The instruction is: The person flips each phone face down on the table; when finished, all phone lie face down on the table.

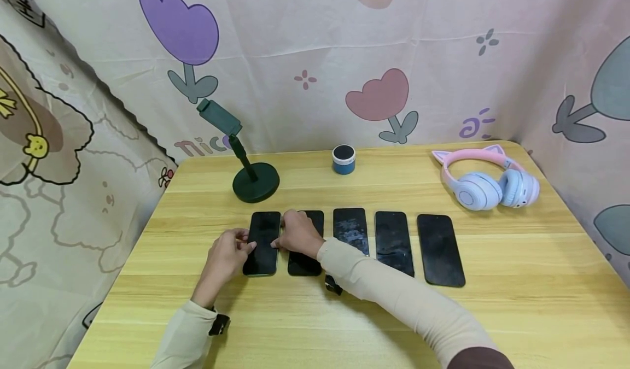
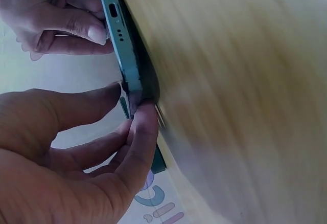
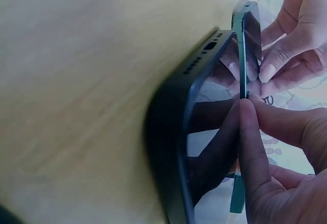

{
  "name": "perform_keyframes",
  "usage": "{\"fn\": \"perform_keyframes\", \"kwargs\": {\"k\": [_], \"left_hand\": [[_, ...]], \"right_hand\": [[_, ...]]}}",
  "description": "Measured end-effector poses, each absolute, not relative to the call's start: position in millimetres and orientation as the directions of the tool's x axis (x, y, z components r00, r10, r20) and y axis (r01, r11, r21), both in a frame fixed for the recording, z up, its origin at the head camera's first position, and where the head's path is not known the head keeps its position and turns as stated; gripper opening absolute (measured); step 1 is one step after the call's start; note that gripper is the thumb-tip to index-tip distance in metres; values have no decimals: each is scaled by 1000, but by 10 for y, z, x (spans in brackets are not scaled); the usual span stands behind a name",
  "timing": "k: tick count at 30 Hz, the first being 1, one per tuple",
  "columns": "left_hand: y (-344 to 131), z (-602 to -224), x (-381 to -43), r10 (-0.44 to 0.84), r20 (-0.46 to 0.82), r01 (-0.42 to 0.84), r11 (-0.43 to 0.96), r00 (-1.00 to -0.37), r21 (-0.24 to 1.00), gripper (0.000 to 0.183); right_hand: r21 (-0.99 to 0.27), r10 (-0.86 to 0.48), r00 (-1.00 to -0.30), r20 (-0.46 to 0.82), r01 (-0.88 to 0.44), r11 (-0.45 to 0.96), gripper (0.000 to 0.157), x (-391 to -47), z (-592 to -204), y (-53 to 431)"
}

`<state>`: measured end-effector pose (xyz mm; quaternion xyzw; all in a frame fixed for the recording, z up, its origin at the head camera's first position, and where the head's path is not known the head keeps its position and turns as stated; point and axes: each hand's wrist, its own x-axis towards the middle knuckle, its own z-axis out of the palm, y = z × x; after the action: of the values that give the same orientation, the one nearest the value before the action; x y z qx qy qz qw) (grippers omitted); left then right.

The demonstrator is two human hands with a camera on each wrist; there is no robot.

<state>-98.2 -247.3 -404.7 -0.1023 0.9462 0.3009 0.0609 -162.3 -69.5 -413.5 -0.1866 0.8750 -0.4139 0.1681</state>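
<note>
Leftmost in a row of phones is a dark-screened smartphone (image 1: pixel 263 249) with a green frame, face up, between both hands. My left hand (image 1: pixel 223 257) pinches its left edge, thumb over the screen side and fingers at the side and underneath. On the opposite edge, my right hand (image 1: pixel 300 235) grips with thumb and forefinger. In the left wrist view the phone's charging-port end (image 2: pixel 115 24) shows, tilted up from the wood. A second black phone (image 1: pixel 305 266) lies beneath the right hand, partly covered by it; its port end (image 3: pixel 204 52) is close in the right wrist view.
Further right in the row lie a phone with a smudged screen (image 1: pixel 350 229) and two more black phones (image 1: pixel 394 240), (image 1: pixel 440 249). Behind stand a dark green desk lamp (image 1: pixel 256 183) and a small blue-and-white round speaker (image 1: pixel 343 161). Cat-ear headphones (image 1: pixel 477 188) rest at the back right.
</note>
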Motion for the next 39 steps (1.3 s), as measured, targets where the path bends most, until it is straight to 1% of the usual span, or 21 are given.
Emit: {"fn": "perform_keyframes", "kwargs": {"k": [3,4,9,16,23,29,31,39], "left_hand": [[-2483,-4037,-971,-161,-165,-227,789,-973,571,31],[-2487,-4035,-968,-161,-156,-222,786,-975,576,31],[-2499,-3997,-948,-159,-125,-202,772,-979,602,31],[-2518,-3916,-919,-155,-146,-213,733,-977,646,33],[-2553,-3870,-910,-162,-138,-212,667,-977,715,33],[-2566,-3844,-918,-168,-150,-222,608,-974,763,34],[-2571,-3838,-921,-169,-157,-227,587,-973,777,35],[-2596,-3829,-913,-138,-183,-228,508,-973,830,42]], "right_hand": [[-794,-465,-874,-143,-180,581,18,-1624,-4133,-701],[-795,-463,-875,-143,-178,581,20,-1624,-4134,-703],[-805,-453,-879,-152,-155,572,44,-1629,-4142,-711],[-823,-443,-877,-186,-107,558,57,-1639,-4183,-727],[-863,-459,-872,-169,-95,497,49,-1614,-4175,-706],[-898,-465,-861,-205,-23,439,62,-1608,-4174,-698],[-909,-470,-856,-217,1,418,64,-1606,-4168,-697],[-948,-501,-837,-219,60,314,60,-1594,-4170,-703]]}}
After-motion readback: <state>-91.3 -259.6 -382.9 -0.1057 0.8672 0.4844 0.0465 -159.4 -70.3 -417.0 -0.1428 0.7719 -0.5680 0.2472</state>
